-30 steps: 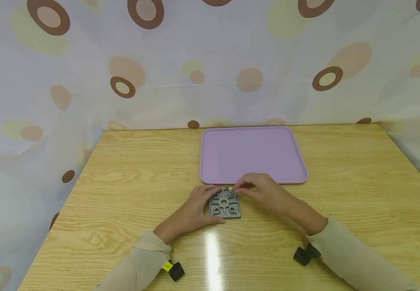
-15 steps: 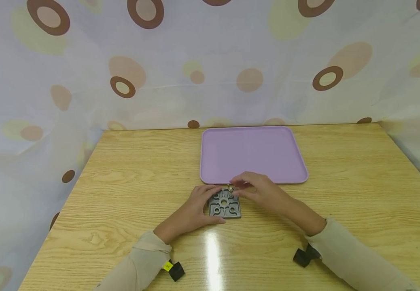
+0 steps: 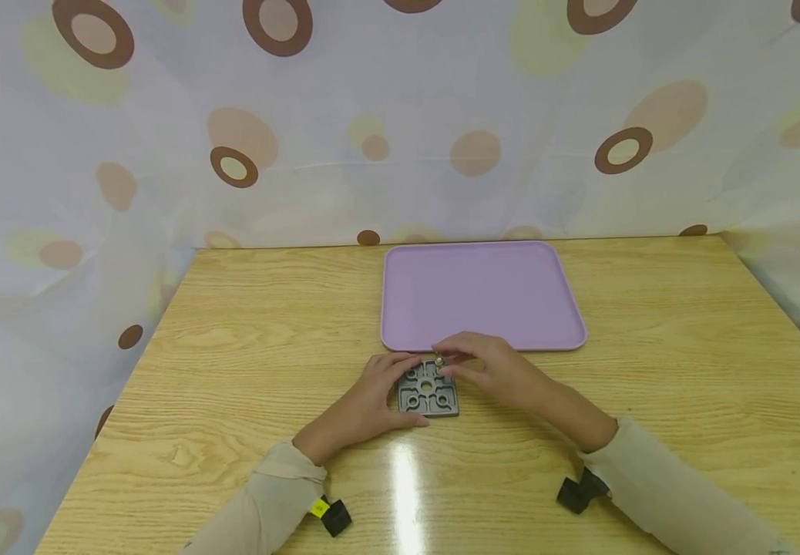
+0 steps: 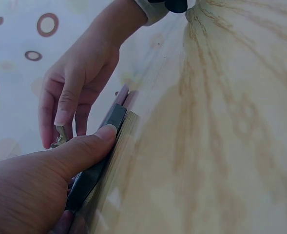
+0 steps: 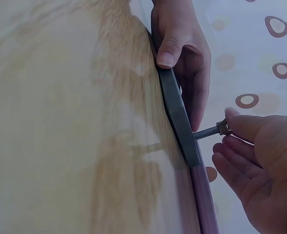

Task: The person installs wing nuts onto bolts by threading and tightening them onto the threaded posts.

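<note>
- Spanning the gray metal plate (image 3: 428, 396), the left hand (image 3: 375, 391) gripped it in the head view, thumb at the near edge, fingertips at the far one. The plate lay flat on the desk (image 3: 268, 331), its far edge just short of the lilac tray (image 3: 483, 293).
- At the plate's far right corner, the right hand (image 3: 489, 364) pinched a small brass-colored piece (image 3: 439, 361); its knuckles overlapped the tray's near rim.
- Wood grain ran outward past both hands to the desk's side edges; the tray's far rim lay near the spotted cloth (image 3: 324, 181).
- Beside the left cuff, a yellow label (image 3: 319, 507) on a black mount (image 3: 336, 519) bore marks too small to read.
- From the left wrist, the left thumb showed against the plate's edge; beyond it, the right thumb and fingers closed about the brass-colored piece.
- From the right wrist, a threaded bolt (image 5: 205, 133) stood out from the plate's face, the brass-colored piece at its outer end, under the right thumb.
</note>
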The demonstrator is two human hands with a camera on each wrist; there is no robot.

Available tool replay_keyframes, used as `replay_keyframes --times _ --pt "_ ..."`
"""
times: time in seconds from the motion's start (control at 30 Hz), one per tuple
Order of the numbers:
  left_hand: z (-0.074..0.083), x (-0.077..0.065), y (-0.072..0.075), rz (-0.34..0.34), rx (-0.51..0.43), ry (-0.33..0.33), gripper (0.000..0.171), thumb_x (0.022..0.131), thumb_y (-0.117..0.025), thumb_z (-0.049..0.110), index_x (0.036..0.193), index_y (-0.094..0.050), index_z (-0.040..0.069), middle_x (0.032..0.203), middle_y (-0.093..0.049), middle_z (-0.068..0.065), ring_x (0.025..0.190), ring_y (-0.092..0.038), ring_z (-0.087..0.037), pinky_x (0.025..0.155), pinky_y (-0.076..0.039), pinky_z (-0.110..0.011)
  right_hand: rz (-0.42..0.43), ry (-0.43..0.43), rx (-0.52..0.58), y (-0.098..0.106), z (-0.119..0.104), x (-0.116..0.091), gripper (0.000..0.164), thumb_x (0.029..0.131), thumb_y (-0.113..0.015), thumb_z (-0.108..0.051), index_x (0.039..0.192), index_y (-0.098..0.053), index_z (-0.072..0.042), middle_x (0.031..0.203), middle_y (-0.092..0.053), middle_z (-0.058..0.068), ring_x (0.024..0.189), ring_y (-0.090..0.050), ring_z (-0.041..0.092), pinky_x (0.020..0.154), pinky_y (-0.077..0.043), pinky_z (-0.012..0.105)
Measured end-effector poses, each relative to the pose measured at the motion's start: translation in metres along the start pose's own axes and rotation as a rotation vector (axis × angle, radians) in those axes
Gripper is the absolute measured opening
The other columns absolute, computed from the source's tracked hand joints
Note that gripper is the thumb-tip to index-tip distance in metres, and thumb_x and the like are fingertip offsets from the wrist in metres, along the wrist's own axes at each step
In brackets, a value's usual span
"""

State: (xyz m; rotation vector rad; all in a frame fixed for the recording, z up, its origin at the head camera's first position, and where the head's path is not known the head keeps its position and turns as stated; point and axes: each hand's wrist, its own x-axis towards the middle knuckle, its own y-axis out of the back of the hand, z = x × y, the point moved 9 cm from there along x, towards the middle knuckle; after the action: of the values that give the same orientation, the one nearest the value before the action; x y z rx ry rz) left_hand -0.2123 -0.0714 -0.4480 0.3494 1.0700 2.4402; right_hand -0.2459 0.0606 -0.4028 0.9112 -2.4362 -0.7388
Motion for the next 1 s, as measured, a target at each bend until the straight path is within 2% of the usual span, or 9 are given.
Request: replay_keyframes --times 0.27,0.47,0.8,1.0 --pt "-0.001 0.000 0.000 0.003 -0.001 0.005 0.091 0.072 -0.075 0.050 0.144 -0.034 0.012 0.142 -0.033 0.001 0.126 -0.026 -0.015 0.103 -0.030 -0.039 0.012 -0.047 -0.009 0.002 0.003 0.000 0.034 0.087 -0.065 -0.024 0.116 -0.061 -0.006 0.112 -0.062 0.004 0.099 -0.060 0.018 0.086 -0.047 0.027" --pt "-0.001 0.000 0.000 0.004 -0.001 0.007 0.090 0.072 -0.075 0.050 0.144 -0.035 0.012 0.142 -0.033 0.000 0.126 -0.026 -0.016 0.102 -0.031 -0.040 0.032 -0.045 -0.032 0.003 0.005 0.000 0.034 0.087 -0.064 -0.027 0.113 -0.062 -0.006 0.110 -0.063 0.004 0.099 -0.060 0.017 0.085 -0.048 0.027" --pt "0.004 -0.001 0.003 0.021 0.017 -0.019 0.090 0.071 -0.076 0.048 0.142 -0.036 0.010 0.141 -0.034 -0.003 0.126 -0.027 -0.019 0.103 -0.031 -0.042 0.111 -0.016 -0.087 0.012 0.002 0.000 0.022 0.087 -0.066 -0.021 0.105 -0.066 -0.009 0.099 -0.065 -0.007 0.093 -0.059 0.006 0.084 -0.048 0.025" --pt "0.004 -0.001 0.003 0.026 0.011 -0.028 0.089 0.072 -0.076 0.047 0.142 -0.036 0.010 0.141 -0.034 -0.003 0.126 -0.028 -0.020 0.102 -0.031 -0.042 0.131 -0.009 -0.109 0.014 0.001 -0.001 0.014 0.087 -0.066 -0.015 0.100 -0.068 -0.013 0.095 -0.065 -0.009 0.091 -0.059 0.005 0.084 -0.047 0.026"
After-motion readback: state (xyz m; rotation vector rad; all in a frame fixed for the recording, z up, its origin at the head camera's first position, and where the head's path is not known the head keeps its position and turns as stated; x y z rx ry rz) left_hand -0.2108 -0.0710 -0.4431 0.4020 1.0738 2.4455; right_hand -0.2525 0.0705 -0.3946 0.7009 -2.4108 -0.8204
